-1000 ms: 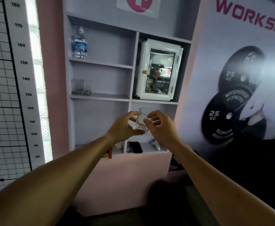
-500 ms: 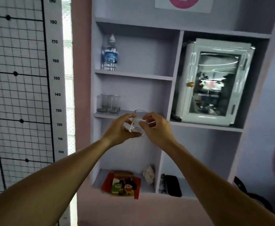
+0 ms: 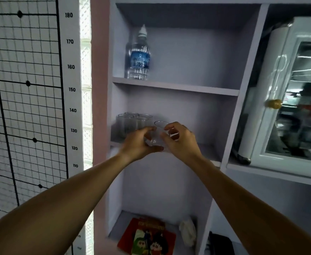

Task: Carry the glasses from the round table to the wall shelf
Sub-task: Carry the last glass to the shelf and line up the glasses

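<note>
Closer now, I'm bringing the glass [image 3: 157,133] to the shelf [image 3: 175,87] — both hands [image 3: 138,142] [image 3: 180,140] pinching it, steadying it beside the stored glasses [image 3: 132,122].

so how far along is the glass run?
Done: four or so glasses already stand at the left of the middle shelf. In hand: one glass, held by left hand and right hand at the shelf edge, not yet set down. The round table is out of view, so what remains is unknown.
</note>
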A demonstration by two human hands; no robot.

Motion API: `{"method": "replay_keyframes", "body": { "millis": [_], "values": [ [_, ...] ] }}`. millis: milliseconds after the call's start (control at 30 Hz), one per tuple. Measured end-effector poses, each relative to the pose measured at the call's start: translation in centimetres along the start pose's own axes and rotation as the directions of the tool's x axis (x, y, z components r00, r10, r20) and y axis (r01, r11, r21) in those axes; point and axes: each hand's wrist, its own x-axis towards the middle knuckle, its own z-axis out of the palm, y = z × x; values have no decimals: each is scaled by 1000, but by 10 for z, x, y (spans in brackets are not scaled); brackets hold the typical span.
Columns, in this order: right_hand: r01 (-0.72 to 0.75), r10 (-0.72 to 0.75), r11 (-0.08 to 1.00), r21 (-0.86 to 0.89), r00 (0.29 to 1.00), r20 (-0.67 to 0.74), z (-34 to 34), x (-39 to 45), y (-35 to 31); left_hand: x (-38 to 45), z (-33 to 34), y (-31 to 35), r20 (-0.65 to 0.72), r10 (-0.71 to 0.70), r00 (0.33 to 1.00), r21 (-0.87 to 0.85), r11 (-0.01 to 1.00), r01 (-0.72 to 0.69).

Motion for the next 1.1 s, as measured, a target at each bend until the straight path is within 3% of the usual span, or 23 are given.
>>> {"method": "replay_keyframes", "body": {
  "millis": [133,300,467,667,900,1100],
  "values": [
    [-33,33,999,15,999,-32,11,19,17,18,8,-10,-30,33,999,138,990,-28],
    [-65,65,998,18,997,-39,23,34,28,29,17,-18,-110,-30,994,141,989,45],
    [-39,40,999,23,998,-50,36,46,36,38,25,-31,-111,3,994,189,982,18],
    [-125,125,992,-2,992,-4,41,56,44,40,32,-36,-157,75,985,298,954,-25],
    [-50,69,990,-132,987,144,44,54,49,38,39,-29,-155,108,982,412,911,-35],
    [-6,32,986,-169,988,151,44,51,50,38,40,-26,-118,102,988,455,890,-38]
  ]
}}
